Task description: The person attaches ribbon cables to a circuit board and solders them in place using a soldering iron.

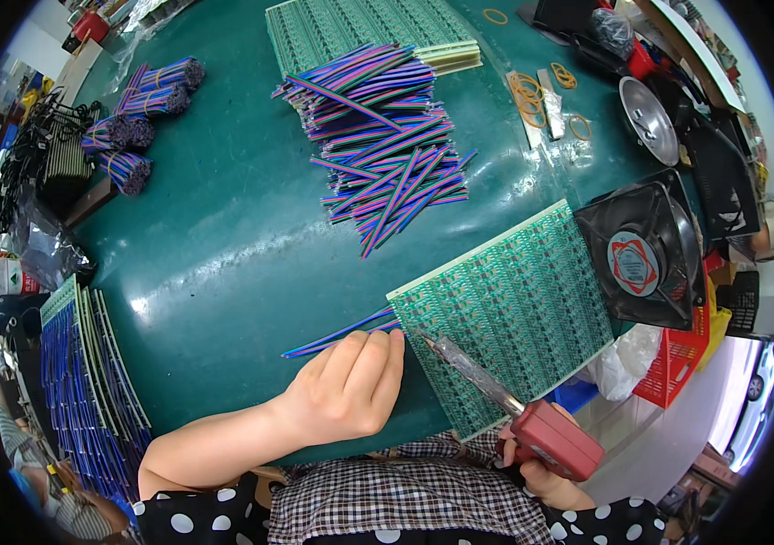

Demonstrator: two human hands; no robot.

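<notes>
My left hand (348,381) is closed, its fingertips pinching the ends of a few multicoloured ribbon wires (337,338) at the left edge of a green circuit board panel (516,318). The loose ends of the wires point left over the table. My right hand (546,481) is wrapped round the red handle of a soldering gun (558,441), below the panel's near corner. The gun's metal barrel slants up and left across the panel. Its tip comes close to my left fingertips; whether it touches a wire cannot be made out.
Beyond the panel lies a heap of ribbon wires (387,145) in front of stacked circuit panels (360,32). Tied wire bundles (155,100) rest at far left, wired boards (87,372) at near left. A black fan (641,250) stands right of the panel; rubber bands (528,95) lie farther back.
</notes>
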